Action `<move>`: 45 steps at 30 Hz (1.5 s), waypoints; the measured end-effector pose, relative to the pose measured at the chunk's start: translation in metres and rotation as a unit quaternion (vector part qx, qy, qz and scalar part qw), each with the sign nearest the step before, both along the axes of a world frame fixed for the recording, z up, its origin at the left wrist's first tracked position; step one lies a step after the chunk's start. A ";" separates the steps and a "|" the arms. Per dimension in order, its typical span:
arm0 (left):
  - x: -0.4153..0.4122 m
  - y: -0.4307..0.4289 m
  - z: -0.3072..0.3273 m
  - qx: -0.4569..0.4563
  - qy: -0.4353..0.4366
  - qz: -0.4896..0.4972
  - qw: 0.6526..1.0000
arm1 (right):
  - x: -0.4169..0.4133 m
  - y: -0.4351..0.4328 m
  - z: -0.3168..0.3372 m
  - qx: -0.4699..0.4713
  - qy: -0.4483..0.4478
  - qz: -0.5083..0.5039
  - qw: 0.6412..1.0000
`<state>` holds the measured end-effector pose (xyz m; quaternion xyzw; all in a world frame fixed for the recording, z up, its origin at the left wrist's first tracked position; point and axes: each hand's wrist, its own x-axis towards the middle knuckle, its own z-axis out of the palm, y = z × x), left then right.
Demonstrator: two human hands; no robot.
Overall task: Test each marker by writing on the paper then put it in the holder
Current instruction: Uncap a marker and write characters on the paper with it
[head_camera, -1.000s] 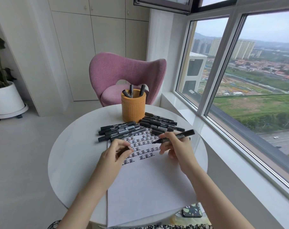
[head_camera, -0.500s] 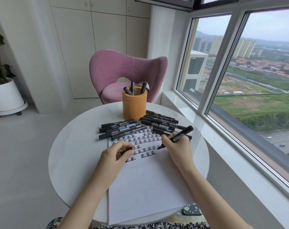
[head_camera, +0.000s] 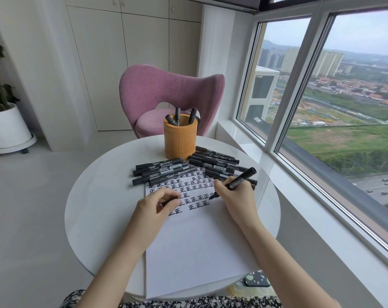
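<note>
an uncapped black marker [head_camera: 235,182] is held tilted, tip down on the white paper [head_camera: 199,252] beside rows of written characters; three markers [head_camera: 177,115] are stood in the orange holder [head_camera: 180,138].

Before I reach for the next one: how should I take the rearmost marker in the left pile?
Pinch the rearmost marker mid-barrel, coming straight down from above. It lies flat on the table with bare tabletop behind it. Its near side sits against the next marker, so set one finger behind it and roll it clear first.
</note>
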<state>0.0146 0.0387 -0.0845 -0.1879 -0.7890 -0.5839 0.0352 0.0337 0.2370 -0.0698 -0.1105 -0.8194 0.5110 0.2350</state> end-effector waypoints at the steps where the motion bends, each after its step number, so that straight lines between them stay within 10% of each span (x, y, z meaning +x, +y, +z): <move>1: 0.000 0.000 0.000 0.000 0.000 0.000 1.000 | 0.000 0.000 0.000 0.000 0.001 0.000 1.000; 45: 0.002 -0.001 0.000 -0.009 0.009 0.002 1.000 | 0.003 -0.003 0.002 0.009 -0.003 -0.014 1.000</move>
